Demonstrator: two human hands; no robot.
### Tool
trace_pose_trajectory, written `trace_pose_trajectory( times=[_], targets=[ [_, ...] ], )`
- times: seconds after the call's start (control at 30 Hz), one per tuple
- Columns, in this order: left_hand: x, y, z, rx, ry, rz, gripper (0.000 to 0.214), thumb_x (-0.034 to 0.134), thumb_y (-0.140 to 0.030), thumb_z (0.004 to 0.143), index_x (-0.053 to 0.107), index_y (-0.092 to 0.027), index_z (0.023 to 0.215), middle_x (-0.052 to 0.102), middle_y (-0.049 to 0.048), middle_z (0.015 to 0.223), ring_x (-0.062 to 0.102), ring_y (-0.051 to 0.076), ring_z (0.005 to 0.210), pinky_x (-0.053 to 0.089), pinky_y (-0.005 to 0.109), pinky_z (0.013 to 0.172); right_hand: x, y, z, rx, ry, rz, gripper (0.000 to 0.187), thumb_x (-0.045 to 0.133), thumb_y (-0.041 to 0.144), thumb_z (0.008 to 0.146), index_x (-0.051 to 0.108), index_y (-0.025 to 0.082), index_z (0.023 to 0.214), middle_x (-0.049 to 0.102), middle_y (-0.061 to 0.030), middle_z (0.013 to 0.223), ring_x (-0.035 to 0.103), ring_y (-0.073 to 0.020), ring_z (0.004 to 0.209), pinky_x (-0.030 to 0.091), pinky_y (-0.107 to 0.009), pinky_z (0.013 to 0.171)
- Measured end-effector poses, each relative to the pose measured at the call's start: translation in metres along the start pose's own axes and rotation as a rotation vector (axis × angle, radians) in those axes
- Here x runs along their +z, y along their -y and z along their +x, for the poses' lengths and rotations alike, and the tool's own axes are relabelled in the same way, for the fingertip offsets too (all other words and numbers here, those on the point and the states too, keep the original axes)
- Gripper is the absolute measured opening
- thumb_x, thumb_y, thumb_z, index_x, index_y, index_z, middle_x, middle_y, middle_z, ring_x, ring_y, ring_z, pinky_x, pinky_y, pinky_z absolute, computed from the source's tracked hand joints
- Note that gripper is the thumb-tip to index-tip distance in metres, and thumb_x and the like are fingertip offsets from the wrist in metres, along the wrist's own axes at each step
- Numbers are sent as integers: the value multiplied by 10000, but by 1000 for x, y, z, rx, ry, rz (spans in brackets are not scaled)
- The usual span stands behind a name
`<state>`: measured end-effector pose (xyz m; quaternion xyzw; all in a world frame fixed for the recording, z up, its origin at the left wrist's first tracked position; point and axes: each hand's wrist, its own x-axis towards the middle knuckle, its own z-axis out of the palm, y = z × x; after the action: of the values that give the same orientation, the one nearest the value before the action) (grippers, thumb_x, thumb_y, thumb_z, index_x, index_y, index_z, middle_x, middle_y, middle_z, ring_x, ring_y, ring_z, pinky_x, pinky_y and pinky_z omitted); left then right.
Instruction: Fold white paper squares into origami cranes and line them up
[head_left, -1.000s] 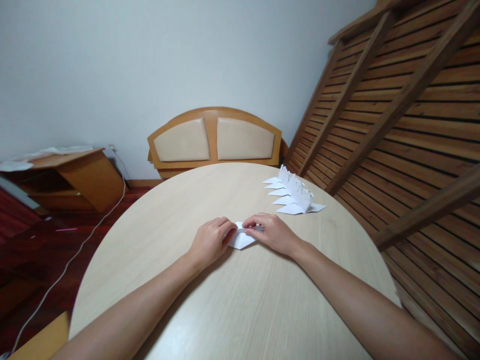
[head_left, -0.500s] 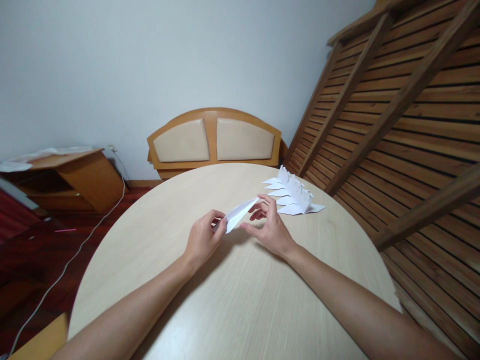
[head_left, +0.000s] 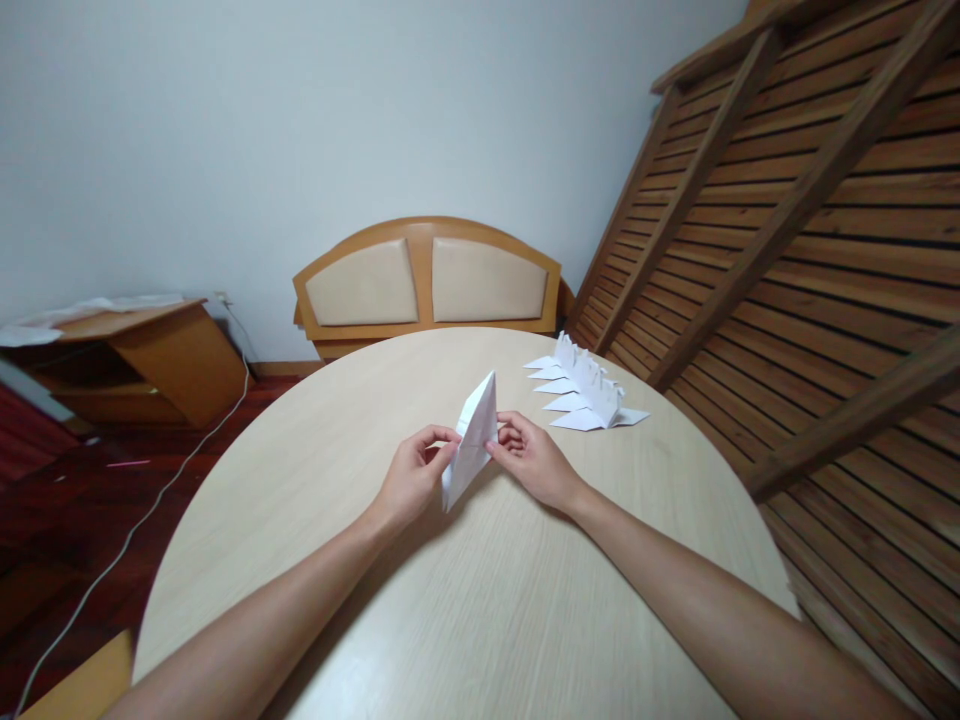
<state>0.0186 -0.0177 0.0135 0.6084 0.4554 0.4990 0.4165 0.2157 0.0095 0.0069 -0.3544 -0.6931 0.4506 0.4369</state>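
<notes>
A folded white sheet of paper (head_left: 474,430), pointed at its top and bottom ends, is held tilted above the table between my two hands. My left hand (head_left: 414,468) pinches its left edge between thumb and fingers. On the opposite edge, my right hand (head_left: 534,458) grips it with the thumb on the near face and the fingers curled behind. Beyond my right hand, a row of folded white paper figures (head_left: 589,385) stands on the table, their pointed wings spread to the sides.
The round pale wooden table (head_left: 360,640) fills the foreground. Behind it stands a padded headboard (head_left: 424,280) against the wall. Wooden slats (head_left: 810,250) lean along the right. At left are a low wooden desk (head_left: 172,365) and a white cable (head_left: 161,500) across the floor.
The folded paper has turned from slanting sideways to a more upright position. My right hand, earlier loosely spread near its tip, has closed on its right edge.
</notes>
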Motion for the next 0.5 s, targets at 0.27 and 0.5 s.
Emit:
trace_pose_trajectory(
  times=[0.27, 0.5],
  targets=[
    [4, -8, -4, -51, 52, -21, 372, 753, -474, 760, 619, -164, 914, 690, 70, 934, 644, 172, 764, 482, 288, 681, 0, -1, 4, 23, -130, 61, 379, 711, 376, 801, 524, 207, 1084, 571, 14, 828, 581, -119, 662, 494, -255, 607],
    [9, -4, -5, -57, 50, -131, 337, 783, -369, 715, 544, -180, 857, 616, -6, 745, 575, 113, 637, 439, 235, 590, 0, -1, 5, -9, -156, 29, 251, 703, 386, 790, 556, 201, 875, 615, -16, 810, 611, -147, 709, 524, -300, 671]
  ],
)
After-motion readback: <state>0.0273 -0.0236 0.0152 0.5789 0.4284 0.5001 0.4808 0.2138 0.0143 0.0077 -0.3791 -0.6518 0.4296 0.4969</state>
